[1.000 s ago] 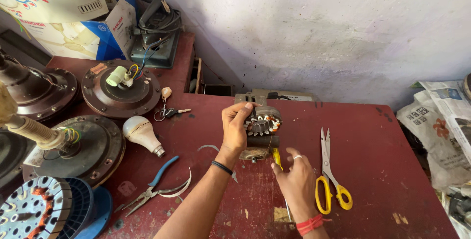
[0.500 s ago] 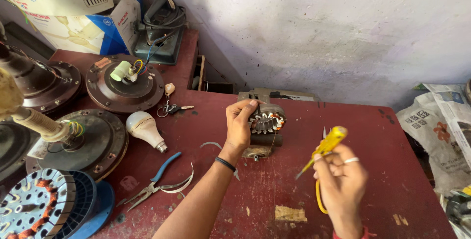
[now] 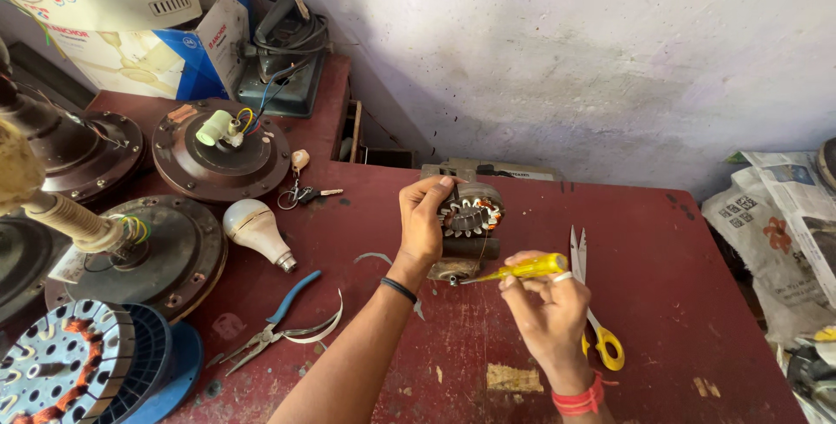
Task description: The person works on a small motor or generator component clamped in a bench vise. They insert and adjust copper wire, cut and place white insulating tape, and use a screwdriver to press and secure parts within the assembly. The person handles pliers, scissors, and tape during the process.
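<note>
My left hand (image 3: 424, 219) grips a small round motor stator (image 3: 471, 214) with copper windings, holding it upright on the dark red table (image 3: 697, 302). My right hand (image 3: 546, 311) holds a yellow-handled screwdriver (image 3: 521, 269), and its metal tip points left at the bottom of the stator's base. Yellow-handled scissors (image 3: 596, 315) lie flat on the table just right of my right hand, partly hidden behind it.
Blue-handled pliers (image 3: 277, 319) and a white light bulb (image 3: 255, 230) lie left of my arm, with a bunch of keys (image 3: 301, 193). Brown fan motor housings (image 3: 219, 150) and a blue-ringed stator (image 3: 78, 376) crowd the left. Cardboard boxes (image 3: 131, 28) stand behind. Newspapers (image 3: 784, 224) lie right.
My right hand lifted the screwdriver away to the right, then brought it back down so its tip meets the stator's base. My left hand kept hold of the stator.
</note>
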